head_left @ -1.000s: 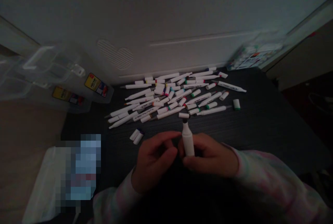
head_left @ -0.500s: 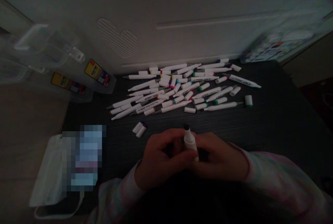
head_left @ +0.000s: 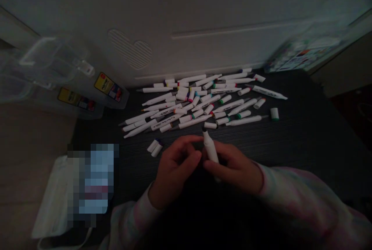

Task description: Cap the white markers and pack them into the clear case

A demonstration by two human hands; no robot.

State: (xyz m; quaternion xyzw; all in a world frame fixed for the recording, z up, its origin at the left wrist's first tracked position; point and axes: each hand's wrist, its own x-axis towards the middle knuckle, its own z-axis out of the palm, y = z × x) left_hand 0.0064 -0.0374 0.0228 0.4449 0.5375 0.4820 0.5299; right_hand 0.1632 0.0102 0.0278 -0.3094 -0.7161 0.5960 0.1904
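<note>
My right hand (head_left: 235, 166) grips a white marker (head_left: 209, 147) whose dark tip points away from me. My left hand (head_left: 177, 166) is curled just left of the marker, thumb and fingers pinched close to its barrel; what it holds, if anything, is hidden. Both hands hover over a dark table (head_left: 305, 133). Beyond them lies a heap of several white markers (head_left: 200, 100) with coloured bands, some uncapped, and loose caps. Two white caps (head_left: 154, 147) lie left of my left hand.
Clear plastic cases (head_left: 72, 83) with yellow labels lean at the back left. A blurred package (head_left: 302, 54) stands at the back right against a white wall. A white bag with a pixelated patch (head_left: 58, 199) lies at the lower left. One lone cap (head_left: 274, 114) sits right of the heap.
The marker has tilted from upright to leaning away and left. My left hand closed onto the barrel and has since drawn a little apart. The view shifted slightly.
</note>
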